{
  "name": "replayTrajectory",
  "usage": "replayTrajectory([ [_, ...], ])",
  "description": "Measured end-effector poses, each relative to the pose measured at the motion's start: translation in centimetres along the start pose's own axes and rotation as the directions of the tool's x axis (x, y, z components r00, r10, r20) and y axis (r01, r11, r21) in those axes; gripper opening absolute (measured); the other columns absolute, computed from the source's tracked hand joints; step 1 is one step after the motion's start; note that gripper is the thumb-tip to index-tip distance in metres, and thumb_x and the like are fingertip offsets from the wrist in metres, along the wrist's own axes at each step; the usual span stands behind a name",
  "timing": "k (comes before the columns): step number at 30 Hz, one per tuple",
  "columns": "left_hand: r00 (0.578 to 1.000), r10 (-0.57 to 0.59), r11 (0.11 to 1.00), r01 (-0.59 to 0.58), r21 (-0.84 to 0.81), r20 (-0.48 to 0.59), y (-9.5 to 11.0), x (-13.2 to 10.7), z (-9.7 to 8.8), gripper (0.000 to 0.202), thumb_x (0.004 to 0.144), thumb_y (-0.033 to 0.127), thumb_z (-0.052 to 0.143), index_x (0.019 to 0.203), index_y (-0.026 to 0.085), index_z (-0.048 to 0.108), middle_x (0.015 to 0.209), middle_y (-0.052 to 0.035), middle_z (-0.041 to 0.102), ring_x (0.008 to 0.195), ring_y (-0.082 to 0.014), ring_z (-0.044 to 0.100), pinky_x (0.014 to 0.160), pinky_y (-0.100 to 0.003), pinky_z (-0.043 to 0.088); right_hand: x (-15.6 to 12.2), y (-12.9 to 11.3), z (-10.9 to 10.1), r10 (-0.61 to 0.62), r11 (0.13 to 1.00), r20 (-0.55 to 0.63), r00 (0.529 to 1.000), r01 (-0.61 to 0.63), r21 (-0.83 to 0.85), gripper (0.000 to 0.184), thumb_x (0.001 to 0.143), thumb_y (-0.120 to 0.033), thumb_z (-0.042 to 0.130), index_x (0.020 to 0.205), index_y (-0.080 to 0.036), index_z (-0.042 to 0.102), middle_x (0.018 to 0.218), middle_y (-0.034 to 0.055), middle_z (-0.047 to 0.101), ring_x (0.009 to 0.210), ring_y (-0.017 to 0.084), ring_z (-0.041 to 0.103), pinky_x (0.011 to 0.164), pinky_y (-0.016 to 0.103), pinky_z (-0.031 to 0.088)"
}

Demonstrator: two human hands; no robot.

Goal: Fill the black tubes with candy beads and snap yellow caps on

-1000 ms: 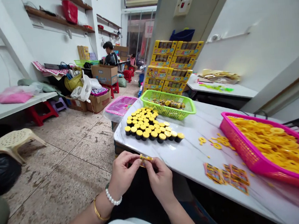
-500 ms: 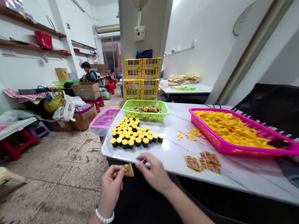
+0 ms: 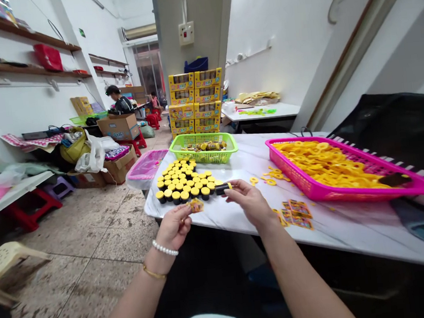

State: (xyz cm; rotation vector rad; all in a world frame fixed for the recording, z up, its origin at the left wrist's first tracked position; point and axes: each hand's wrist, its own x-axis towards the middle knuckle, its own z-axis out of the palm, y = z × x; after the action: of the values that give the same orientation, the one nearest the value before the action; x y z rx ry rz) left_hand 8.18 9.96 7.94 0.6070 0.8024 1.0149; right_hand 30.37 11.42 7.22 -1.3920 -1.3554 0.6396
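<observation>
My left hand [image 3: 175,226] pinches a small printed yellow-orange label [image 3: 196,205] just over the table's near edge. My right hand [image 3: 248,200] is closed on a small black bottle with a yellow cap [image 3: 222,189], tilted onto its side, at the right end of a group of similar bottles. Those black bottles with yellow caps [image 3: 179,184] stand upright and close together on the white marbled table [image 3: 242,168]. More printed labels [image 3: 297,214] lie in loose piles to the right of my right hand, partly hidden by my wrist.
Behind the bottles sits a green basket [image 3: 204,155] with small wrapped pieces. To the right, a pink basket [image 3: 312,202] holds many yellow plastic rings; a few loose rings [image 3: 271,181] lie beside it. Stacked yellow boxes [image 3: 195,103] stand beyond. A person [image 3: 121,103] sits at the far left.
My right hand has moved up and right from near the label and now grips a bottle. My left hand has moved forward and right with the label, over the table edge.
</observation>
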Motion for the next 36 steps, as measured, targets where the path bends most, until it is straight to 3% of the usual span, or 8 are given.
replayTrajectory([
  [3,1.0,0.004,1.0,-0.004,-0.031,0.018,0.2,0.8,1.0,0.023,0.068,0.016,0.081,0.083,0.01,0.064,0.068,0.0028,0.058,0.042,0.0018,0.039,0.031,-0.008,0.018,-2.3,-1.7,1.2,0.012,0.859,0.188,0.982,-0.106,0.501,0.035,0.075,-0.046,0.07,0.098,-0.019,0.066,0.097,0.0067,0.073,0.084,0.021,0.068,0.076,0.036,0.054],
  [5,1.0,0.009,0.999,-0.008,-0.044,0.026,0.2,0.9,1.5,0.023,0.069,0.017,0.081,0.082,0.01,0.063,0.065,0.0043,0.055,0.041,0.0015,0.039,0.031,-0.007,0.018,-3.0,-2.4,2.0,0.017,0.782,0.227,0.974,-0.155,0.604,0.035,0.07,-0.044,0.077,0.092,-0.019,0.068,0.095,0.0058,0.072,0.085,0.02,0.067,0.079,0.035,0.054],
  [7,0.999,0.014,0.998,-0.012,-0.054,0.032,0.0,0.9,1.8,0.024,0.069,0.017,0.08,0.083,0.009,0.062,0.068,0.0029,0.057,0.041,0.002,0.039,0.031,-0.007,0.018,-3.0,-2.6,2.2,0.036,0.812,0.161,0.986,-0.123,0.571,0.035,0.069,-0.044,0.079,0.09,-0.018,0.067,0.09,0.0049,0.072,0.085,0.019,0.065,0.081,0.035,0.053],
  [11,0.999,0.013,0.998,-0.011,-0.07,0.031,-0.3,1.0,1.8,0.023,0.071,0.016,0.079,0.083,0.01,0.061,0.07,0.0024,0.059,0.039,0.0025,0.037,0.03,-0.008,0.015,-2.8,-2.8,1.9,0.03,0.902,-0.108,0.994,0.02,0.432,0.038,0.067,-0.044,0.081,0.09,-0.019,0.065,0.089,0.0044,0.071,0.087,0.021,0.065,0.087,0.038,0.05],
  [17,0.999,0.007,0.994,-0.003,-0.108,0.037,-0.3,1.3,1.9,0.02,0.074,0.015,0.077,0.084,0.011,0.06,0.067,0.004,0.057,0.039,0.0027,0.039,0.03,-0.007,0.016,-3.3,-3.3,2.2,0.026,0.813,0.065,0.998,-0.059,0.58,0.035,0.07,-0.044,0.078,0.091,-0.019,0.066,0.087,0.0029,0.071,0.088,0.019,0.065,0.084,0.033,0.05],
  [25,0.998,-0.026,0.986,0.035,-0.162,0.058,0.0,1.3,2.6,0.009,0.08,0.011,0.069,0.082,0.01,0.06,0.067,0.0022,0.059,0.037,0.0022,0.039,0.029,-0.007,0.017,-2.9,-2.8,2.7,0.013,0.886,0.017,1.0,-0.019,0.463,0.036,0.071,-0.043,0.076,0.09,-0.02,0.056,0.076,0.0005,0.067,0.072,0.017,0.063,0.067,0.028,0.049],
  [31,0.996,-0.049,0.982,0.06,-0.18,0.068,-0.2,1.3,2.7,0.002,0.086,0.01,0.061,0.086,0.008,0.061,0.066,0.0013,0.059,0.036,0.0011,0.041,0.028,-0.008,0.019,-4.0,-4.2,2.5,-0.058,0.898,-0.088,0.994,0.091,0.43,0.031,0.075,-0.04,0.073,0.092,-0.023,0.054,0.08,0.0001,0.067,0.076,0.017,0.065,0.071,0.028,0.05],
  [36,0.997,-0.04,0.978,0.053,-0.201,0.065,-0.4,1.3,3.0,0.003,0.088,0.01,0.059,0.087,0.008,0.061,0.068,0.0008,0.061,0.035,0.0016,0.04,0.027,-0.007,0.018,-3.9,-4.4,2.4,-0.012,0.856,-0.054,0.998,0.038,0.516,0.034,0.075,-0.044,0.074,0.093,-0.021,0.057,0.083,0.0019,0.071,0.08,0.017,0.067,0.079,0.031,0.053],
])
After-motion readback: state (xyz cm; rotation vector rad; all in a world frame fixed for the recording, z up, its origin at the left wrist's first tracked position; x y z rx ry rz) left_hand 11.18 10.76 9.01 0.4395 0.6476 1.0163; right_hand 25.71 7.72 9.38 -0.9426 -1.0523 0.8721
